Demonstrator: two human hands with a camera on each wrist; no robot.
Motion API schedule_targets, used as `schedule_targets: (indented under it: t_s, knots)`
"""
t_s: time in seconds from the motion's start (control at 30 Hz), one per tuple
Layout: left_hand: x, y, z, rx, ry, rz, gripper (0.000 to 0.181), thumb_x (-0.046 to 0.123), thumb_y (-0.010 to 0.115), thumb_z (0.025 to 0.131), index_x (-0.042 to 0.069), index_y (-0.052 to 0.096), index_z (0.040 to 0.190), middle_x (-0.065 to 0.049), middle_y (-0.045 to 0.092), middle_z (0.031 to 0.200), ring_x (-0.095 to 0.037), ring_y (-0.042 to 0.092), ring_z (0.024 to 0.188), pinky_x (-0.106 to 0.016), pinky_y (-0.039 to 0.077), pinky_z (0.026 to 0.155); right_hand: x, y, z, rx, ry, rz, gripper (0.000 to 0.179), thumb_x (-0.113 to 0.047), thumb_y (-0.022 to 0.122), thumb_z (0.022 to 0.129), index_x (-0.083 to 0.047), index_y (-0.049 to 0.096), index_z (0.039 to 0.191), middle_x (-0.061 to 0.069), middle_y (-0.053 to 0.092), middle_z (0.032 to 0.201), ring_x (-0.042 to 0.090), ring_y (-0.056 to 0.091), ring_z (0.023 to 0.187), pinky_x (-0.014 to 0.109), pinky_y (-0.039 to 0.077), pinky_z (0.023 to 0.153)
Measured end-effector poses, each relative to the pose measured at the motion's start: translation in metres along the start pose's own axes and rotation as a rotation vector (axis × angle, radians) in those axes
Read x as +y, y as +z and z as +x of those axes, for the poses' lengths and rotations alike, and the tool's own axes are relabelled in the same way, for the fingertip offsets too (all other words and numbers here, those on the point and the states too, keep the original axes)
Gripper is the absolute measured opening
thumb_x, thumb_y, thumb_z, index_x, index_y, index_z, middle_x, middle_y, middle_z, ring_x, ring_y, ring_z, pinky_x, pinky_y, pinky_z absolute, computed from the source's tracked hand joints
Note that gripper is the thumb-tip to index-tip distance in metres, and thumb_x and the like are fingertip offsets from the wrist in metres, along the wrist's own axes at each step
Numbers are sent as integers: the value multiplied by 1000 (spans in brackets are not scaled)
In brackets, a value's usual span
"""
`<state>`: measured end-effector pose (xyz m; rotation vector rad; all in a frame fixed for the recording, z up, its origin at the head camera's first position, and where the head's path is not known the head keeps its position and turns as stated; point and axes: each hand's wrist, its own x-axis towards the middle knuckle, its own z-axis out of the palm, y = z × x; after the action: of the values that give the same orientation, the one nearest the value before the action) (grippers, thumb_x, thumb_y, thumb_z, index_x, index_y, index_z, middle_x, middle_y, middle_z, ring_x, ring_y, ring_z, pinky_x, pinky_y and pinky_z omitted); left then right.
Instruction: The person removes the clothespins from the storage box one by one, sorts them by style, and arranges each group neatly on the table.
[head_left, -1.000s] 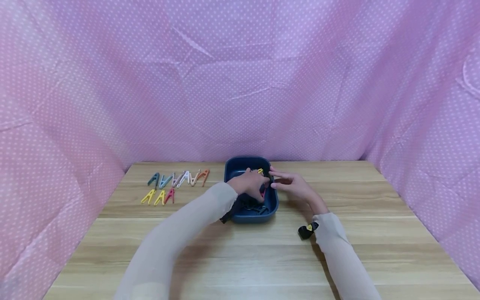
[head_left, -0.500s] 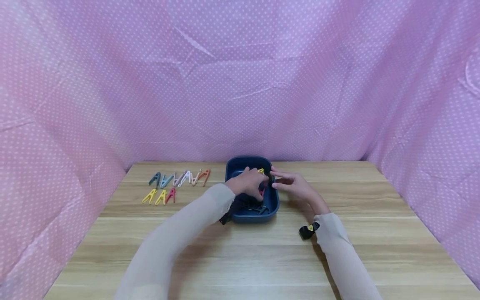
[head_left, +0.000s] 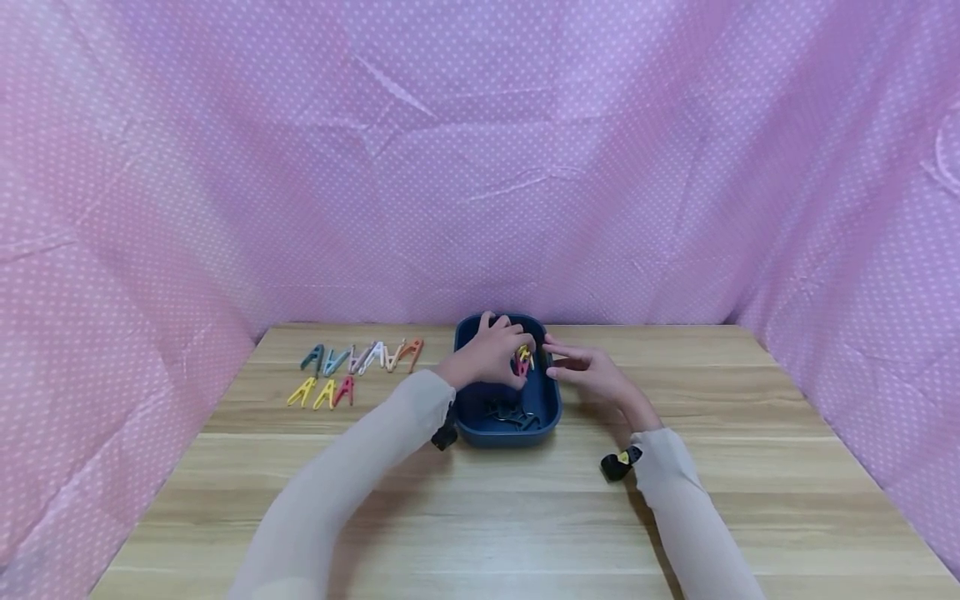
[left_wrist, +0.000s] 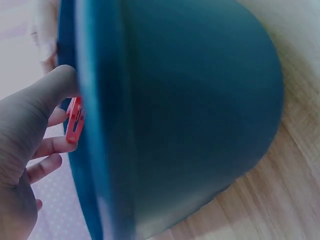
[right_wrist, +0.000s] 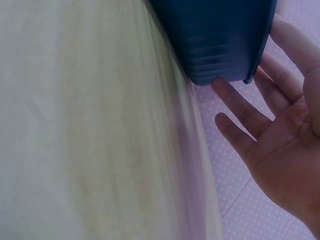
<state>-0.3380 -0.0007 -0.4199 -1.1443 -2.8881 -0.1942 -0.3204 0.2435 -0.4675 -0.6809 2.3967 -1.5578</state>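
Note:
My left hand (head_left: 489, 353) is over the dark blue basin (head_left: 507, 438) and pinches a red clothespin (left_wrist: 75, 120) between thumb and fingers. A yellow clothespin (head_left: 524, 353) shows right beside the red one in the head view; whether my fingers hold it too is unclear. My right hand (head_left: 594, 375) is at the basin's right side, its extended fingers touching the rim and outer wall (right_wrist: 215, 45). Dark clips (head_left: 517, 415) with metal parts lie on the basin floor, partly in shadow.
At the left on the wooden table (head_left: 480, 533) several clothespins stand in two rows; an orange clothespin (head_left: 412, 353) ends the far row, and a red-pink clothespin (head_left: 344, 389) ends the near row beside yellow ones. A pink dotted cloth (head_left: 480, 167) hangs behind the table.
My left hand has risen from inside the basin, bringing the red clothespin up with it, and more of the basin floor shows. My right hand stays at the rim.

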Motion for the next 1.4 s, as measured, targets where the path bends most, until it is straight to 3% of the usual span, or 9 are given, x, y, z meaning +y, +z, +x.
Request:
schedule_targets:
  t_s: [0.33, 0.73, 1.2, 1.4]
  knots:
    - [1, -20, -20, 138, 20, -35, 50, 37, 80, 83, 18, 66, 127, -5, 66, 123, -27, 51, 116, -61, 23, 115, 2, 0, 1, 7, 15, -10, 54, -28, 68, 98, -14, 54, 148, 5, 38, 163, 37, 56, 135, 49, 43, 112]
    - [-8, -39, -55, 259, -28, -137, 50, 36, 81, 81, 19, 66, 126, -7, 66, 125, -26, 49, 117, -59, 25, 113, 0, 2, -1, 8, 58, -17, 55, -30, 70, 97, -14, 55, 148, -1, 37, 164, 32, 51, 141, 52, 36, 117]
    - [-41, -43, -97, 384, -139, -236, 47, 31, 84, 80, 20, 68, 123, -1, 66, 117, -25, 51, 116, -58, 26, 111, 0, 0, 0, 9, 49, -5, 56, -28, 70, 97, -14, 54, 148, 0, 36, 165, 35, 57, 135, 47, 42, 113]
    - [-58, -48, -117, 426, -148, -244, 49, 27, 84, 79, 15, 68, 124, -4, 68, 117, -27, 51, 117, -57, 28, 108, -2, 1, 0, 9, 56, 9, 56, -28, 71, 96, -14, 55, 148, -1, 36, 164, 35, 56, 135, 49, 41, 114]
